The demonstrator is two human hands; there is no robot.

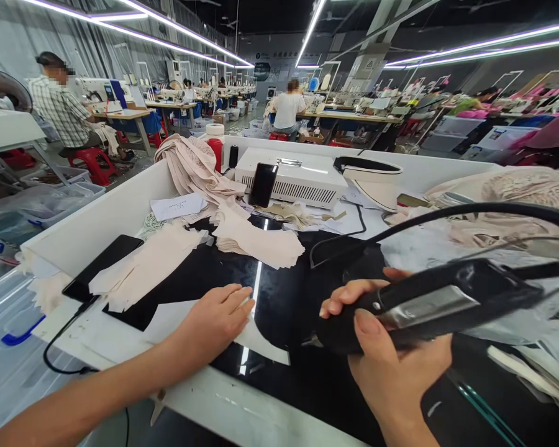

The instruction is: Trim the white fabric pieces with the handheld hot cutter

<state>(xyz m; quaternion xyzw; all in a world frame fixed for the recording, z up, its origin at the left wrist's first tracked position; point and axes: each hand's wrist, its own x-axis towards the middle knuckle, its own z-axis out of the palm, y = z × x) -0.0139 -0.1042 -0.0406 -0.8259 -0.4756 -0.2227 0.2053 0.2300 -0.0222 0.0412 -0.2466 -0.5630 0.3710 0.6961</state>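
My left hand (pixel 218 323) lies with its fingers stretched out over a pale, curved cut piece (pixel 263 340), pressing it against a glossy black panel (pixel 284 304). Part of that piece is hidden under my hand and forearm. Wrapped around a black corded hand tool (pixel 428 304) is my right hand (pixel 391 354), thumb along its near side. The tool has a shiny metallic strip and is held above the panel, to the right of the cut piece; its exact kind cannot be made out. Stacks of pale cut fabric (pixel 261 239) lie beyond my left hand.
A thick black cable (pixel 466 214) arches on the right. Behind the panel stand a white vented box (pixel 298 177), a phone (pixel 263 184) and a red thread cone (pixel 215 153). Another phone (pixel 105 264) lies left. White walls (pixel 97 205) edge the table. People sit at sewing machines beyond.
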